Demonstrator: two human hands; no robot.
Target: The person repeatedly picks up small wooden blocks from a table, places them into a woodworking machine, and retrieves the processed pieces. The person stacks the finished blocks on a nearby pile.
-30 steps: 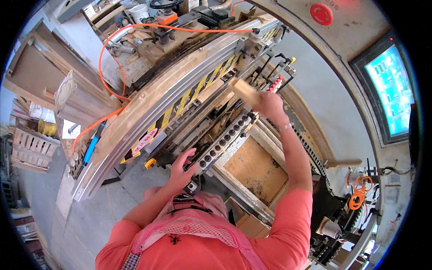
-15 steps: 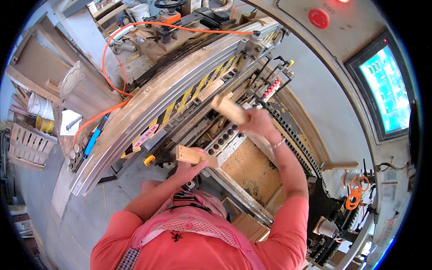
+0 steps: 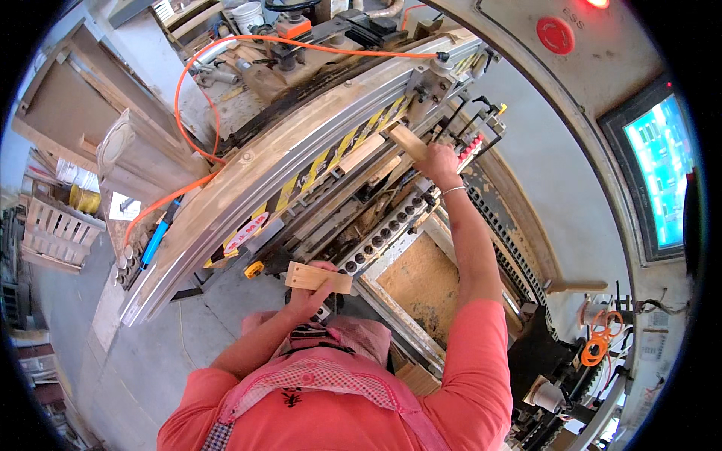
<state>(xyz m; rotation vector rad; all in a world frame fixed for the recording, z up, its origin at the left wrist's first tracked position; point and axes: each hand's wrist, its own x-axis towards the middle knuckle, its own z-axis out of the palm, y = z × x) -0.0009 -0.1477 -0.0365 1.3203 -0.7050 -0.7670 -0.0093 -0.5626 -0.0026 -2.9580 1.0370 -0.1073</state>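
Note:
A short flat wooden block [image 3: 307, 276] with small holes near its left end is gripped by my left hand [image 3: 308, 299], in front of my waist. Out at the far side of the machine, my right hand [image 3: 440, 164] is closed on a second wooden block [image 3: 407, 141]. That block points up and to the left, close to the machine's rail; I cannot tell whether it touches it. Between my hands runs a row of round black cups [image 3: 388, 231] along the machine bed. A wood strip [image 3: 362, 152] lies beside the yellow-and-black striped band.
A sawdust-covered panel [image 3: 421, 282] lies in the frame below my right forearm. The long curved-looking beam [image 3: 248, 177] crosses at the left, with an orange hose [image 3: 178, 98] over it. To the right stand a lit screen [image 3: 659, 169] and a red stop button [image 3: 555, 35].
My right hand has reached farther away with its wooden block, up toward the rail. The left hand's block has turned, its broad holed face now showing.

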